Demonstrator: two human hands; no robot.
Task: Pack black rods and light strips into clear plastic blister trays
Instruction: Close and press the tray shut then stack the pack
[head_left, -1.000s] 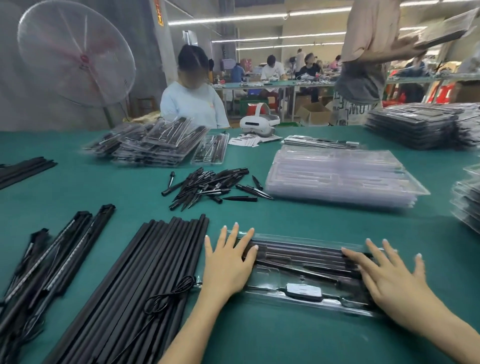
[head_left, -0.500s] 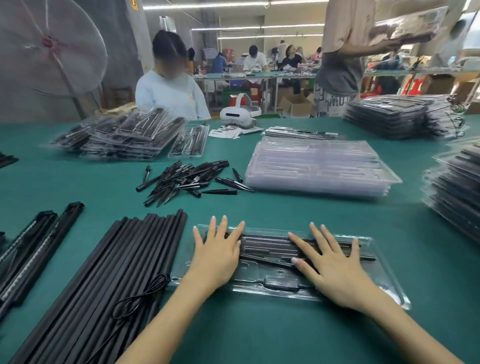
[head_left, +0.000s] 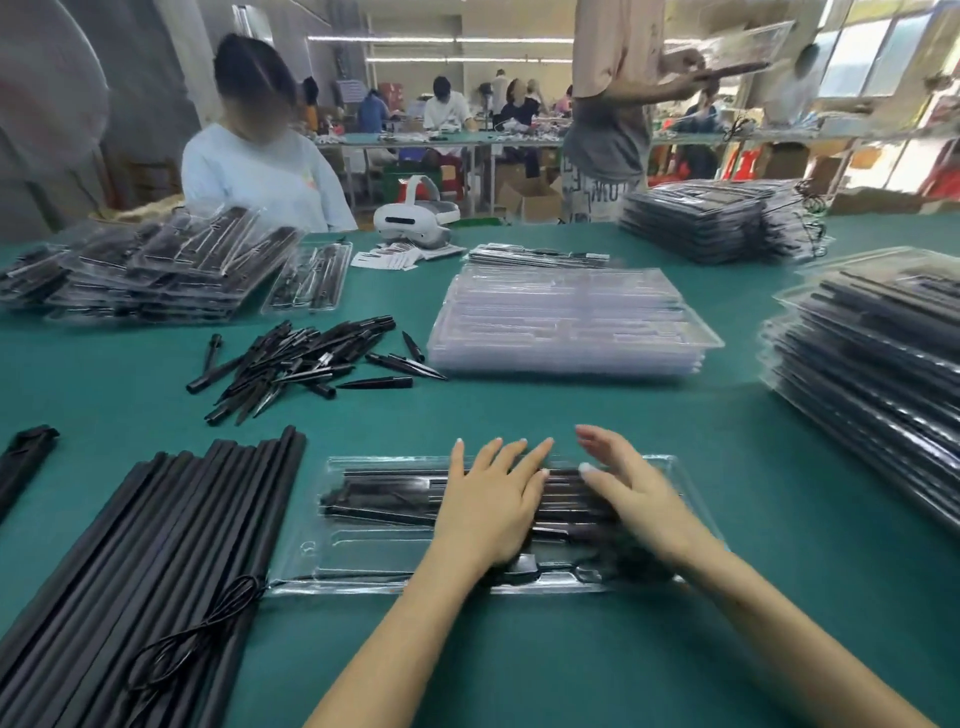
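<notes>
- The clear blister tray (head_left: 363, 551) is lying on the green table (head_left: 571, 410) directly in front of you, with black rods (head_left: 384, 499) seated in its far channels.
- Your left hand (head_left: 493, 506) is pressing flat on the tray's middle, fingers straight and spread.
- Your right hand (head_left: 631, 493) is lying just beside it, fingers extended, gripping nothing.
- A row of loose black rods (head_left: 156, 561) is lying left of the tray, a coiled black cable (head_left: 202, 634) resting on it.
- Empty trays (head_left: 566, 322) are stacked beyond.

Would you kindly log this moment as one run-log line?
left hand: flat on blister tray | right hand: flat on tray | black rods: inside tray
</notes>
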